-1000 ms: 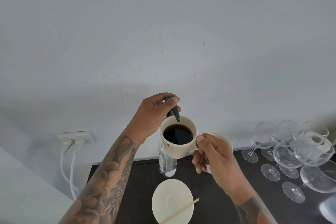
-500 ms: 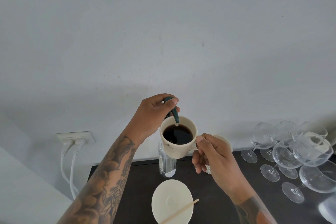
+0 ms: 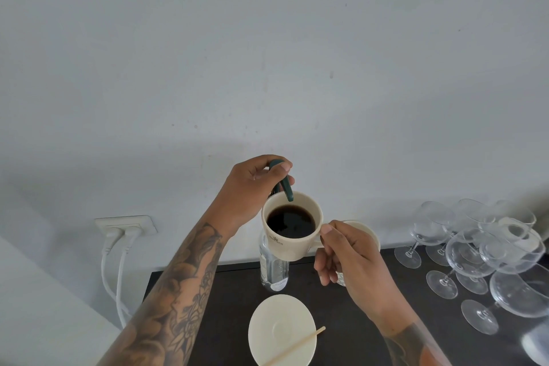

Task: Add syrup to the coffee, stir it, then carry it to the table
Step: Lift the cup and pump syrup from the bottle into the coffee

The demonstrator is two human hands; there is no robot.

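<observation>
- Syrup flow has changed: half a second back a thin thread ran from the green pump nozzle [image 3: 287, 191] into the coffee; now none shows, so this dose looks finished.
- Cup [image 3: 291, 226] is held up in the air over the dark bench [image 3: 225, 306], pressed close against the clear syrup bottle [image 3: 272, 270] standing there.
- Left hand [image 3: 252, 187] is curled over the pump head, thumb on top, its grip closed on it.
- Right hand [image 3: 352, 258] pinches the cup handle, wrist bent inward.
- Stirrer [image 3: 297, 346] lies untouched on the saucer [image 3: 282, 330]; stirring likely comes next.
</observation>
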